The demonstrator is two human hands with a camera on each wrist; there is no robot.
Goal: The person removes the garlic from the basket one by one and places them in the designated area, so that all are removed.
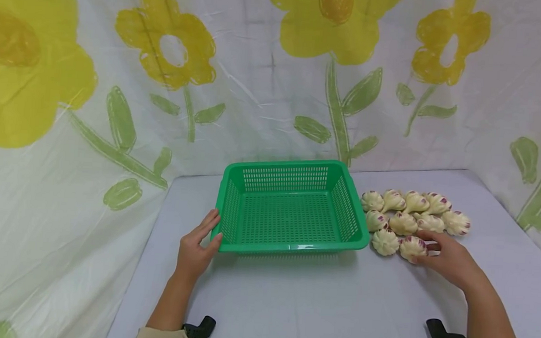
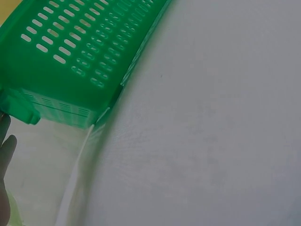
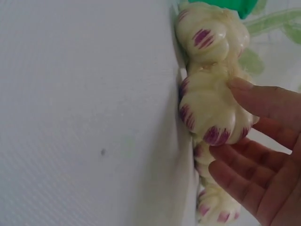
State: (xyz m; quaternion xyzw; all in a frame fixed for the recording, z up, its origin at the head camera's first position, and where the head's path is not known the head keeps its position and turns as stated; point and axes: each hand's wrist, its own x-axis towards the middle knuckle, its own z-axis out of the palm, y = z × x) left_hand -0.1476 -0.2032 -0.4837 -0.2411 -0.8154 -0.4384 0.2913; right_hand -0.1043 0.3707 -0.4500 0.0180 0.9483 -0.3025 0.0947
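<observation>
My left hand (image 1: pixel 196 250) touches the left rim of a green perforated plastic basket (image 1: pixel 289 247), fingers extended along the edge and thumb near the front corner. The left wrist view catches only part of those fingers, beside the basket's outer wall (image 2: pixel 61 89). On the right, my right hand (image 1: pixel 448 257) holds a pale garlic bulb (image 1: pixel 413 248) with purple streaks, in the front row of a group. In the right wrist view, the thumb lies on one side of this garlic bulb (image 3: pixel 211 108) and the fingertips on the other.
Several more garlic bulbs (image 1: pixel 403 223) lie in rows against the basket's right side. A white cloth covers the table (image 1: pixel 299 305). Behind and around it hangs a flower-printed curtain (image 1: pixel 255 111).
</observation>
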